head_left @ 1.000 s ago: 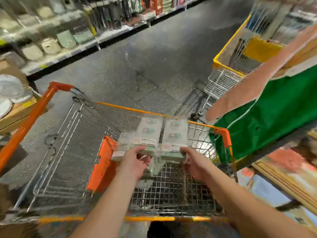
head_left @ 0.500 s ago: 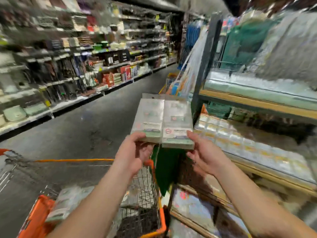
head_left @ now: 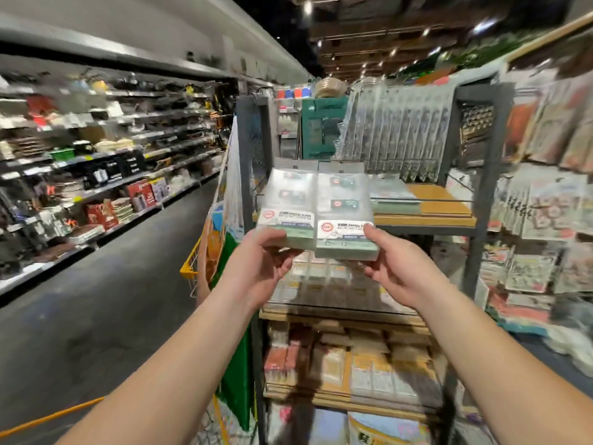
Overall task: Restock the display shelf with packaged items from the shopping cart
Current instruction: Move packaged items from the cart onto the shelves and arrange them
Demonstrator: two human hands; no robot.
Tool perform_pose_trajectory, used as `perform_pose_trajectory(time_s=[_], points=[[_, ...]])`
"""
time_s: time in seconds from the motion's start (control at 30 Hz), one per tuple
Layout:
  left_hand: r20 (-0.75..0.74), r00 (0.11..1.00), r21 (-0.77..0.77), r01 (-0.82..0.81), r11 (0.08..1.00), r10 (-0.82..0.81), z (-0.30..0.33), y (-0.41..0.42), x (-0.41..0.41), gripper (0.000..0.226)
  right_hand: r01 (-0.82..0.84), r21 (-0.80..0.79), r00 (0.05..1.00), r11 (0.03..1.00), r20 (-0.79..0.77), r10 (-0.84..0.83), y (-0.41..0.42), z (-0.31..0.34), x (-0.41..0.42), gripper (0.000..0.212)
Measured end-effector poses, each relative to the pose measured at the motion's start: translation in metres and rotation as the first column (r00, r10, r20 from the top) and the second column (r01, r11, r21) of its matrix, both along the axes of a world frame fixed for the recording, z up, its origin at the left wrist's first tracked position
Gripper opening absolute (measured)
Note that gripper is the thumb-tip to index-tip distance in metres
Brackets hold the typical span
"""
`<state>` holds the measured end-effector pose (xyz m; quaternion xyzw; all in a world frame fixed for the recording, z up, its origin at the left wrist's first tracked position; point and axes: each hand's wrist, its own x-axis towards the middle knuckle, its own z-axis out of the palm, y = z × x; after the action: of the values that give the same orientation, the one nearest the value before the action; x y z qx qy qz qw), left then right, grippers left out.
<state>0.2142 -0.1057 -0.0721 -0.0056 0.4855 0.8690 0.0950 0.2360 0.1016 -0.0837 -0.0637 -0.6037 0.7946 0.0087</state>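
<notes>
Clear plastic packs, two stacks side by side, are in our grip in front of the shelf. The left hand pinches the near edge of the left stack, thumb on top and fingers under. The right hand pinches the right stack the same way. The stacks touch along their inner edges but nothing binds them.

Risks, as we judge them:
- Only the near edges are held. The far ends hang unsupported, so the upper packs may slide forward and off if we tilt the stacks down.
- The film looks slick. Packs within a stack may shift or fan out.
- If the hands move apart or unevenly, the stacks separate and one may drop.
- The shelf's dark post stands close on the left; a stack may clip it on entry.

The wooden top board carries a few like packs at its back left, with bare wood to their right. Lower boards are crowded with other packets. An aisle runs on the left, lined with stocked shelving. An orange cart rail shows at lower left.
</notes>
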Motion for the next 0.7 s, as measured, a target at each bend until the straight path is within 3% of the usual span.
perform_pose_trajectory(time_s=[0.27, 0.4, 0.7], points=[[0.002, 0.982, -0.056, 0.189, 0.98, -0.189, 0.058, 0.096, -0.061, 0.015, 0.305, 0.183, 0.952, 0.935, -0.062, -0.299, 0.093, 0.062, -0.043, 0.026], [-0.022, 0.973, -0.084, 0.226, 0.97, -0.229, 0.073, 0.129, -0.086, 0.026, 0.357, 0.28, 0.934, 0.891, -0.081, -0.348, 0.121, 0.081, -0.065, 0.028], [-0.011, 1.0, -0.064, 0.014, 0.998, -0.015, 0.073, 0.115, -0.134, 0.026, 0.27, 0.377, 0.96, 0.886, -0.032, -0.279, 0.092, 0.084, -0.127, 0.039]])
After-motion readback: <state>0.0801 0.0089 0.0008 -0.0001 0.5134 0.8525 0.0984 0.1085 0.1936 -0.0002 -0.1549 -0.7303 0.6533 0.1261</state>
